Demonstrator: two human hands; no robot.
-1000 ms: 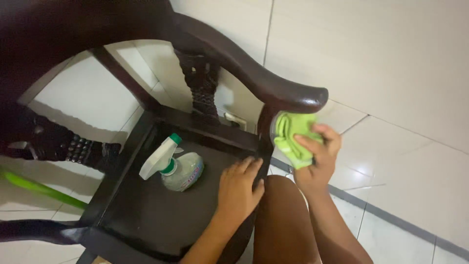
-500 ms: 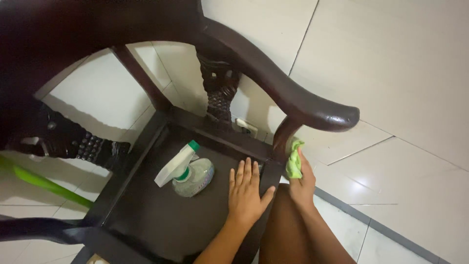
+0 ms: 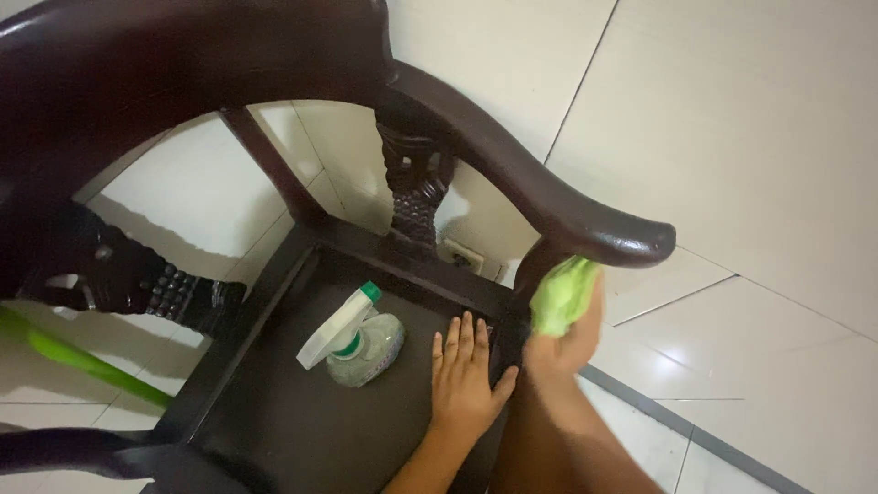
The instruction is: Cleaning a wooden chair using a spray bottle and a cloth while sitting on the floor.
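Observation:
My right hand (image 3: pixel 565 340) grips a bright green cloth (image 3: pixel 560 295) pressed against the front post under the dark wooden chair's curved armrest (image 3: pixel 549 197). My left hand (image 3: pixel 465 375) lies flat, fingers spread, on the chair's dark seat (image 3: pixel 274 421) near its front edge. A spray bottle (image 3: pixel 355 338) with a white trigger head and green collar lies on its side on the seat, a little left of my left hand. My bare knee (image 3: pixel 558 439) is just below both hands.
A carved spindle (image 3: pixel 416 187) rises from the seat to the armrest. A green stick (image 3: pixel 78 359) lies on the white tiled floor (image 3: pixel 759 137) at the left. A wall socket (image 3: pixel 462 256) shows behind the chair.
The view has shifted closer to the chair. My right hand with the cloth has moved up the post beneath the armrest. My left hand stays flat on the seat.

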